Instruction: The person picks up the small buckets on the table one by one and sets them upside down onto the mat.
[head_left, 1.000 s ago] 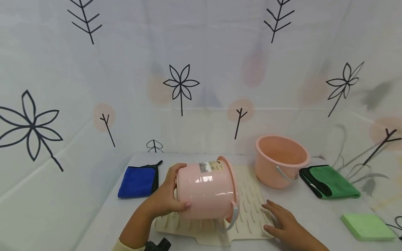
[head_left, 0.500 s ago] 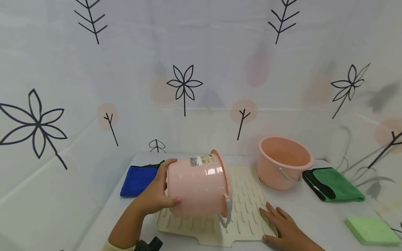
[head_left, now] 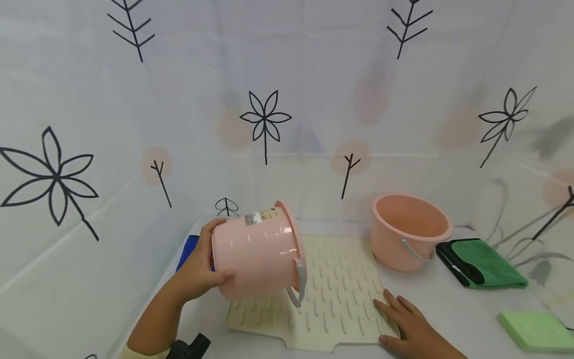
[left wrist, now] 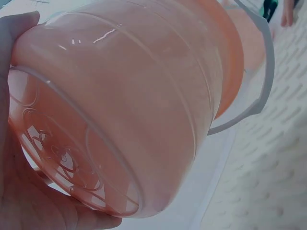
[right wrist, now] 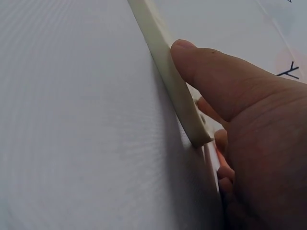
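Tipped on its side, a pink plastic bucket [head_left: 255,254] is held by my left hand [head_left: 194,276] over the left part of a cream ridged draining mat [head_left: 336,284]. The left fingers and thumb grip it around its base [left wrist: 62,153]. The bucket's mouth faces right, and its grey handle [head_left: 298,291] hangs down from the rim. At the mat's right front corner lies my right hand [head_left: 410,324], fingers loosely spread. In the right wrist view its thumb [right wrist: 206,64] touches the mat's edge [right wrist: 177,91]; the other fingers are mostly hidden.
An upright peach bucket [head_left: 394,249] stands behind the mat on the right. Beside it lies a folded green cloth [head_left: 498,264], with a light green sponge [head_left: 533,329] nearer the front. A blue cloth [head_left: 187,252] is partly hidden behind the left hand. A patterned curtain [head_left: 305,99] closes the back.
The left hand has carried the tipped pink bucket leftward, uncovering more of the mat and covering more of the blue cloth. The right hand has settled at the mat's right edge.
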Motion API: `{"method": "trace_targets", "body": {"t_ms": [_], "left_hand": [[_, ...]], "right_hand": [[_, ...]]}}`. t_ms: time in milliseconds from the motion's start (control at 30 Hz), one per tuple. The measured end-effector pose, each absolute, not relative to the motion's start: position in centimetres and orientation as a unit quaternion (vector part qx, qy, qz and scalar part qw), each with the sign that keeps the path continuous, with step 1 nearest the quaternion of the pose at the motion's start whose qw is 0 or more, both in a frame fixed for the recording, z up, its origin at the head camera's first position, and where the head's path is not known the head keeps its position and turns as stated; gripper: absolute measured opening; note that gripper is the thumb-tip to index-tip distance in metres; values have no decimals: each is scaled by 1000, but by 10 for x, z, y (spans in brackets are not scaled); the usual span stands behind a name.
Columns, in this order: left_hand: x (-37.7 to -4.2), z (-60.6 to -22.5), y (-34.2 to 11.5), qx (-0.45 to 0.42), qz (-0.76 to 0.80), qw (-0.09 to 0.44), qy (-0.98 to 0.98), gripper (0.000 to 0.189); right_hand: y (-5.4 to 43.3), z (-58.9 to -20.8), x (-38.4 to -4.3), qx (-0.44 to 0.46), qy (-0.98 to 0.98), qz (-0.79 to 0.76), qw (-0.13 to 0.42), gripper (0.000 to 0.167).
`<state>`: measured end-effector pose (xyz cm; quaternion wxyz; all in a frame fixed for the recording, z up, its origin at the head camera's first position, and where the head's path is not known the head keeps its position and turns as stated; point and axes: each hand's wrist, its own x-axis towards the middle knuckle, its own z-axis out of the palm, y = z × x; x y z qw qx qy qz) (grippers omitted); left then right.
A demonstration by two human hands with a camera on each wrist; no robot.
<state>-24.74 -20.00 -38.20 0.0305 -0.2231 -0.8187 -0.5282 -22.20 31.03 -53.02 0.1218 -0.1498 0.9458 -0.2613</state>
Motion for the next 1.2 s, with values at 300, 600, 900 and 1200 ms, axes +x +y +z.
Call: {"method": "trace_targets", "body": {"t_ms": [300,600,900,1200], "left_hand": [[-241,-371,-225,-200,-517,40,-831,110],[-219,-353,-249,-164,-472,55,-864,110],[-202,-330,-263,-179,-384,63,-904,110],[-200,-303,-261,-216,-315,58,-922,104]], "right_hand": [[312,-533,-223,-168,944,-264,105,82],[310,-533,-223,-169,945,-264,92,84],[319,-546,-231,-167,942,-276,96,83],[323,-555,-237,-172,937,-286,102,81]]}}
